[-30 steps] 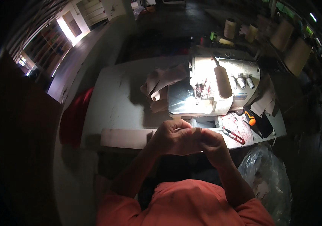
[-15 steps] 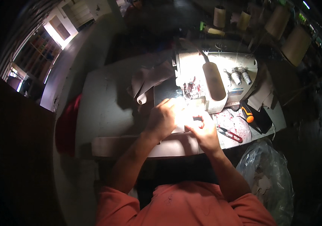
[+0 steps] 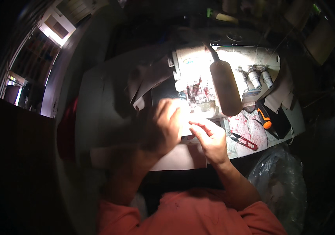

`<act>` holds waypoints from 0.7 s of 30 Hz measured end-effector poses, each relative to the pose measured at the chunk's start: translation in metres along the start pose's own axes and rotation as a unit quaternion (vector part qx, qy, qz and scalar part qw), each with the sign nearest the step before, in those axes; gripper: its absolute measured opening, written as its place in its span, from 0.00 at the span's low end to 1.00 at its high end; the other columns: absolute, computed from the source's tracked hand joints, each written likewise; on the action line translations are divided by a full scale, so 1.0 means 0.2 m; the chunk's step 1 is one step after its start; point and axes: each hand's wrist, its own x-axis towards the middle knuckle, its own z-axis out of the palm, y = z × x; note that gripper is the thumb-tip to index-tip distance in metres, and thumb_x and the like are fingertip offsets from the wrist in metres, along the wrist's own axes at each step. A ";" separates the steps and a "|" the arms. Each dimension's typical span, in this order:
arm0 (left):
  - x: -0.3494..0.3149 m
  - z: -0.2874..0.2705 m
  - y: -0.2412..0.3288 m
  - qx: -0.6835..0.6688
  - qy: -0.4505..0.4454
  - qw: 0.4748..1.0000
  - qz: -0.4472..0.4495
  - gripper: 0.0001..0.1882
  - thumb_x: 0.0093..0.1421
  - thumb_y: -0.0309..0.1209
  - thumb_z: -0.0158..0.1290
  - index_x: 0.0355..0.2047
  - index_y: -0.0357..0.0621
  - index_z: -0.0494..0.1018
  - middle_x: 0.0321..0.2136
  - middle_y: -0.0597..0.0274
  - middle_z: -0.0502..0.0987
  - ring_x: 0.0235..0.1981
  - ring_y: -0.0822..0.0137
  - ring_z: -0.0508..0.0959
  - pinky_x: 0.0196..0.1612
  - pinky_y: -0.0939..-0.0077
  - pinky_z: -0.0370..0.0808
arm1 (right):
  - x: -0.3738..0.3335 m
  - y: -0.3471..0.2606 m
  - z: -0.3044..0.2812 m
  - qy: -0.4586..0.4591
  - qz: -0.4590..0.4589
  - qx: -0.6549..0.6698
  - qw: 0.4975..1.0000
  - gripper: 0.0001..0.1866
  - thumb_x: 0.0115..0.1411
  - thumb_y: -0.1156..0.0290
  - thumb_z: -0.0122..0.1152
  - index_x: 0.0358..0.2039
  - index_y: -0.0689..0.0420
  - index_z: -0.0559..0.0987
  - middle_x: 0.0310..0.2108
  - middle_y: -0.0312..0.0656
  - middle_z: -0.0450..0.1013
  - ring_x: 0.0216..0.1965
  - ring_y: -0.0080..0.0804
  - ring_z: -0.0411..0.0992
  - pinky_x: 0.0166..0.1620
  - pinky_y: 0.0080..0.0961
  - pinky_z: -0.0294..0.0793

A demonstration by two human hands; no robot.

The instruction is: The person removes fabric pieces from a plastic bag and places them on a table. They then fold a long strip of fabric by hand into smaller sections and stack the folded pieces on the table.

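Under the bright lamp light, an overlock sewing machine (image 3: 199,72) stands with its needle area just beyond my hands. My right hand (image 3: 213,143) has thumb and forefinger pinched together; glare washes out whatever lies between them. Smeared by motion, my left hand (image 3: 168,125) is close by on the left, its fingers bent toward the glare and their grip unclear. Below both hands, a pale strip of fabric (image 3: 181,157) lies along the table's front edge, partly behind my left forearm.
A lamp head (image 3: 226,88) hangs before the machine. To the right lie red-handled thread snips (image 3: 246,142), an orange-and-black handled tool (image 3: 265,118) and a red-speckled cloth (image 3: 249,124). Folded fabric (image 3: 146,82) is at left; a clear plastic bag (image 3: 279,184) sits lower right.
The machine and table appear slightly larger and shifted in view. My left hand has become blurred with motion, and my right thumb and forefinger have come closer together.
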 end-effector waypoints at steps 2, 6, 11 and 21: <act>-0.04 0.01 0.01 -0.016 -0.018 1.000 0.012 0.11 0.42 0.21 0.47 0.30 0.34 0.68 0.30 0.50 0.69 0.35 0.53 0.70 0.40 0.66 0.68 | 0.01 0.01 0.00 -0.004 0.014 0.050 0.999 0.11 0.54 0.79 0.49 0.38 0.68 0.71 0.31 0.44 0.72 0.29 0.24 0.70 0.37 0.18 0.69; 0.02 0.02 -0.06 -0.095 -0.024 0.994 -0.040 0.11 0.43 0.19 0.48 0.30 0.34 0.70 0.32 0.48 0.70 0.35 0.54 0.72 0.39 0.67 0.69 | -0.01 0.02 -0.03 0.021 -0.016 0.030 0.999 0.10 0.54 0.79 0.48 0.36 0.68 0.72 0.26 0.43 0.73 0.27 0.23 0.71 0.33 0.17 0.70; 0.18 0.05 -0.26 0.092 -0.280 0.947 -0.126 0.09 0.46 0.25 0.49 0.31 0.38 0.70 0.29 0.48 0.72 0.29 0.54 0.73 0.32 0.67 0.71 | -0.13 0.04 -0.17 0.073 -0.031 0.001 0.997 0.09 0.55 0.79 0.46 0.36 0.67 0.71 0.26 0.42 0.72 0.28 0.23 0.70 0.35 0.17 0.69; -0.14 -0.09 0.01 -0.017 0.056 0.998 -0.017 0.03 0.46 0.22 0.49 0.23 0.38 0.67 0.24 0.54 0.69 0.25 0.58 0.69 0.29 0.68 0.66 | -0.24 0.11 -0.27 0.076 0.034 -0.100 0.991 0.08 0.52 0.79 0.49 0.33 0.65 0.72 0.27 0.39 0.72 0.29 0.19 0.69 0.33 0.14 0.67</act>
